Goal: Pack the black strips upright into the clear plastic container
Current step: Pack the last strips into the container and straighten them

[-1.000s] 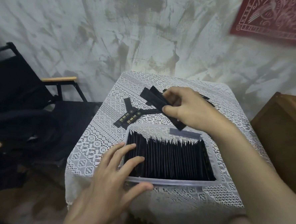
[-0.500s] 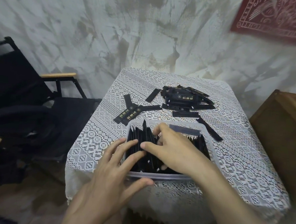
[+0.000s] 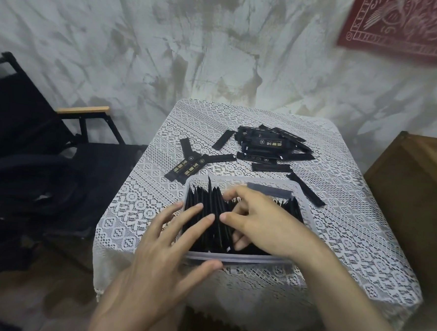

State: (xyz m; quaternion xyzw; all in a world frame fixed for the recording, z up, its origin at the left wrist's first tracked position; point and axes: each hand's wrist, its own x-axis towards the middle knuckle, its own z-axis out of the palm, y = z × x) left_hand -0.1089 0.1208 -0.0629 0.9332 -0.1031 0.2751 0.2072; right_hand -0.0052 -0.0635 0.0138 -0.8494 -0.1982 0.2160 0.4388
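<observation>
- The left hand (image 3: pixel 166 241) is lying wide and flat. Its fingers are spreading over the tops of the black strips (image 3: pixel 204 210) at the left end of the clear box (image 3: pixel 234 258), and its thumb is resting along the near rim.
- The right hand (image 3: pixel 257 224) is reaching into the middle of the box with its fingers curling in among the strips. I cannot tell if it is pinching one or just pushing.
- Most strips are standing up in the box, packed close together. More are lying flat in a pile (image 3: pixel 269 145) on the surface (image 3: pixel 360 250) behind the box.
- The strips are looking thin, light and bendy, and maybe a bit slippery. Pinching one by its flat sides near the top end is probably the best way.
- The right hand is covering the middle of the box, so any gap there is hiding. The gold marks on the loose strips are too small to read.
</observation>
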